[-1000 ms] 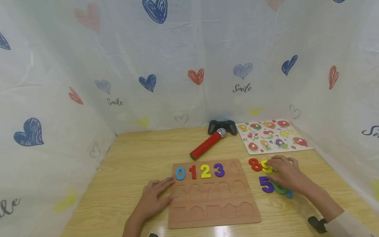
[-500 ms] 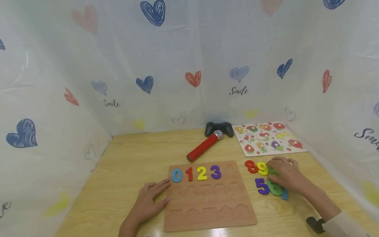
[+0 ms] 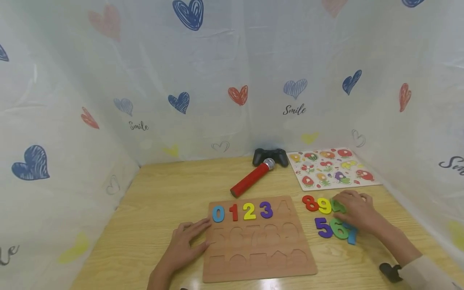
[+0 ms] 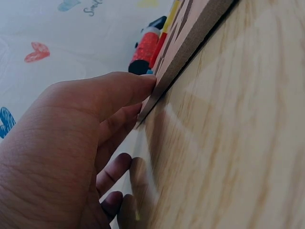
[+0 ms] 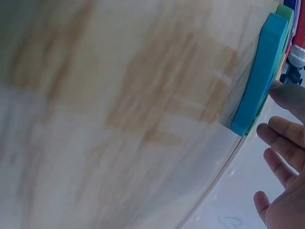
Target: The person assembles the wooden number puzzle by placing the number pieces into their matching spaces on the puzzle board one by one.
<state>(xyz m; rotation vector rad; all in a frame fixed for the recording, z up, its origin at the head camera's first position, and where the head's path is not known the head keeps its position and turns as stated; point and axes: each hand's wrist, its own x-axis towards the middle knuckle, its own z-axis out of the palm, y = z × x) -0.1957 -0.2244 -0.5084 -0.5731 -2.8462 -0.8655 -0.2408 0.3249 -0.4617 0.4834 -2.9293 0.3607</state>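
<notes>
My left hand point(image 3: 185, 245) lies at the left edge of the brown wooden number board point(image 3: 261, 272), fingertips and thumb touching its rim. In the left wrist view its thumb point(image 4: 128, 88) rests at the board's edge. The blue 0 point(image 3: 218, 214), red 1, yellow 2 and purple 3 sit along the board's top row. My right hand point(image 3: 357, 209) reaches over loose pieces, fingertips at the green 4 point(image 3: 338, 206), thumb near the blue 7 point(image 3: 352, 236). Its fingers look spread in the right wrist view, beside the blue piece point(image 5: 261, 76).
Beside the board lie a red 8 point(image 3: 310, 203), yellow 9 point(image 3: 324, 206), purple 5 point(image 3: 323, 228) and green 6 point(image 3: 339, 228). Behind are a red microphone point(image 3: 250, 181), a black game controller point(image 3: 270, 156) and a fruit puzzle board point(image 3: 301, 177). A heart-print curtain point(image 3: 217, 60) surrounds the table.
My right hand has drawn slightly right, uncovering more of the yellow 9, green 4 and blue 7. The left hand stays at the board's edge. The head view shifts slightly.
</notes>
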